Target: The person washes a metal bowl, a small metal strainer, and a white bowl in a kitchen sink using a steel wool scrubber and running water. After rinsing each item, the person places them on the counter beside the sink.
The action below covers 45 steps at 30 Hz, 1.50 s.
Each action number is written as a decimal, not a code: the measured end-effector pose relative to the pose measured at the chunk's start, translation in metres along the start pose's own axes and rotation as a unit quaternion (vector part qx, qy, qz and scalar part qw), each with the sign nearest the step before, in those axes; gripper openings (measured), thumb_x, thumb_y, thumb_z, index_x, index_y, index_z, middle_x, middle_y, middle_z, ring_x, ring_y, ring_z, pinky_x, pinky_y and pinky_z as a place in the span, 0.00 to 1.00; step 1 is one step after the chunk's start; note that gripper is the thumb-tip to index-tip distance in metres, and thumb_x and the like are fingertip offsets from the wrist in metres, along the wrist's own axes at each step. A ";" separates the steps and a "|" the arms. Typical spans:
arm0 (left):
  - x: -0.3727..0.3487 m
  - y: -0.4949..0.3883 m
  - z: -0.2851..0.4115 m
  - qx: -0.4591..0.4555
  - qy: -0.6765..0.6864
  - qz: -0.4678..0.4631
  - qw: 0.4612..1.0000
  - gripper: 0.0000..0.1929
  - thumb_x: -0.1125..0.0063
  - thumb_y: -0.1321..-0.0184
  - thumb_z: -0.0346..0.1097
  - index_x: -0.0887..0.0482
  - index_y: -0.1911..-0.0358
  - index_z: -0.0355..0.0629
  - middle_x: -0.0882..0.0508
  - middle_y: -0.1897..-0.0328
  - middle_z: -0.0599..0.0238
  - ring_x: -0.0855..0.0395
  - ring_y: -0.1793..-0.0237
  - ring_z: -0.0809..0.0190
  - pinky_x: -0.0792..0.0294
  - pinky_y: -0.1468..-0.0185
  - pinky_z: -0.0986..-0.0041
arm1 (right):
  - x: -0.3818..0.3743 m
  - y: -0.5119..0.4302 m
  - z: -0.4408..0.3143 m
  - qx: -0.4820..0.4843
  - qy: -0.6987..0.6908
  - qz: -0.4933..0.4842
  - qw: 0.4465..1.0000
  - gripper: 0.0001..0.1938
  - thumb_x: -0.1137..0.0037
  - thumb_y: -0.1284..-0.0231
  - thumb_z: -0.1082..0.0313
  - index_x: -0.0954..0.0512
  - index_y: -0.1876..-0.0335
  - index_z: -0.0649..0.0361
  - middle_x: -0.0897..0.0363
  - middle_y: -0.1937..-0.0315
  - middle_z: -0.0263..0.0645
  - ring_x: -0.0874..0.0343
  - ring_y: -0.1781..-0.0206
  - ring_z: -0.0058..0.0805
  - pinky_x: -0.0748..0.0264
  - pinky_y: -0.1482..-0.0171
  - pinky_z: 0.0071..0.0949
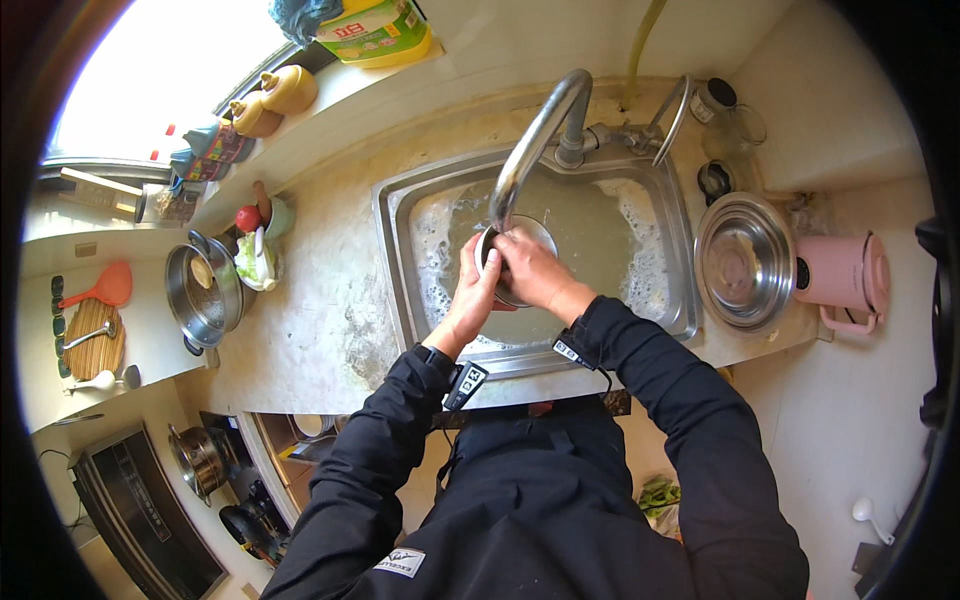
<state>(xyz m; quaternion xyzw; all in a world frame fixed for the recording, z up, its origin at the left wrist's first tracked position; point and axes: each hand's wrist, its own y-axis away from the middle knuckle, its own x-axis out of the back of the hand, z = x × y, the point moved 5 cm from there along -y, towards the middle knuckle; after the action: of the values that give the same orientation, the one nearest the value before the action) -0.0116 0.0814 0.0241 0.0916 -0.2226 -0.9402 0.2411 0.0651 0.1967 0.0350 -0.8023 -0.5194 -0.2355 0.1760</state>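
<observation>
Over a stainless steel sink (679, 300) of cloudy, sudsy water, my left hand (471, 294) grips the near left side of a tilted bowl (486, 251) with a pale rim. My right hand (534, 266) reaches into the bowl, its fingers partly hidden behind the rim. The curved metal faucet (534, 146) ends right above both hands. Behind my right hand shows the pale rim of another round dish (546, 231); its lower part is hidden. A reddish surface shows just below my hands.
Right of the sink stand a stainless steel basin (744, 259), a pink electric kettle (840, 274) and glass jars (739, 131). To the left are a two-handled steel pot (202, 292), a cabbage (256, 261) and a green cup (279, 219). A detergent jug (379, 34) sits on the ledge.
</observation>
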 end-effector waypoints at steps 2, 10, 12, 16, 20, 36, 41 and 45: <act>0.004 0.000 -0.005 0.054 0.010 0.020 0.998 0.33 0.56 0.22 0.61 0.47 0.22 0.57 0.33 0.26 0.56 0.23 0.34 0.49 0.13 0.61 0.57 | -0.005 0.002 -0.002 -0.008 -0.068 -0.083 0.994 0.16 0.39 0.41 0.68 0.24 0.48 0.60 0.20 0.48 0.55 0.21 0.44 0.60 0.23 0.40 0.49; 0.008 0.001 -0.002 0.145 0.051 -0.035 0.988 0.29 0.53 0.32 0.36 0.37 0.26 0.54 0.25 0.35 0.59 0.18 0.43 0.51 0.13 0.57 0.51 | 0.040 -0.003 -0.022 0.181 0.108 0.060 0.976 0.20 0.35 0.40 0.67 0.24 0.42 0.56 0.20 0.49 0.47 0.25 0.39 0.49 0.23 0.36 0.41; 0.002 -0.001 -0.001 0.160 0.025 -0.036 0.986 0.34 0.54 0.41 0.27 0.36 0.27 0.51 0.24 0.41 0.58 0.18 0.48 0.52 0.12 0.59 0.51 | 0.031 -0.009 -0.026 0.222 0.154 -0.001 0.963 0.16 0.40 0.37 0.66 0.22 0.45 0.55 0.18 0.51 0.41 0.24 0.41 0.48 0.19 0.41 0.36; -0.008 0.002 0.008 0.129 0.030 -0.039 0.990 0.40 0.56 0.44 0.24 0.45 0.22 0.50 0.27 0.36 0.53 0.19 0.49 0.51 0.12 0.65 0.56 | 0.033 -0.021 -0.006 0.170 0.252 -0.011 0.953 0.11 0.40 0.39 0.66 0.20 0.52 0.55 0.16 0.54 0.41 0.23 0.44 0.48 0.19 0.45 0.40; -0.008 0.010 0.013 0.022 0.076 0.006 0.997 0.44 0.57 0.46 0.21 0.49 0.21 0.50 0.30 0.33 0.54 0.20 0.44 0.49 0.12 0.69 0.57 | 0.044 -0.006 0.031 -0.028 0.110 0.111 0.987 0.10 0.37 0.43 0.61 0.20 0.61 0.58 0.15 0.60 0.49 0.21 0.53 0.57 0.23 0.47 0.50; 0.029 -0.006 0.028 0.138 -0.021 -0.077 0.987 0.30 0.53 0.37 0.36 0.34 0.28 0.49 0.23 0.40 0.56 0.16 0.46 0.50 0.13 0.63 0.53 | 0.048 -0.013 0.011 0.071 0.142 0.081 0.984 0.13 0.38 0.48 0.60 0.21 0.64 0.62 0.14 0.62 0.55 0.16 0.57 0.60 0.21 0.51 0.55; 0.019 -0.003 0.020 0.005 0.063 0.046 0.997 0.39 0.56 0.46 0.25 0.40 0.25 0.49 0.27 0.40 0.56 0.21 0.45 0.53 0.12 0.66 0.56 | 0.037 0.005 0.036 -0.234 0.020 0.153 0.960 0.15 0.37 0.49 0.58 0.19 0.64 0.63 0.15 0.61 0.58 0.16 0.55 0.60 0.20 0.49 0.53; -0.011 0.025 0.002 -0.031 0.115 0.133 0.984 0.42 0.51 0.42 0.24 0.52 0.22 0.54 0.37 0.28 0.56 0.28 0.34 0.49 0.13 0.51 0.55 | -0.003 0.044 0.049 -0.418 -0.123 0.125 0.891 0.18 0.37 0.51 0.55 0.16 0.61 0.63 0.14 0.60 0.60 0.15 0.52 0.60 0.19 0.49 0.49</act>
<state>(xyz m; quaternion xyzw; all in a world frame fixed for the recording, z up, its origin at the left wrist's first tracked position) 0.0075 0.0681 0.0386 0.1611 -0.1747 -0.8894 0.3904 0.1138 0.2025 -0.0088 -0.8827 -0.2856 -0.3066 -0.2127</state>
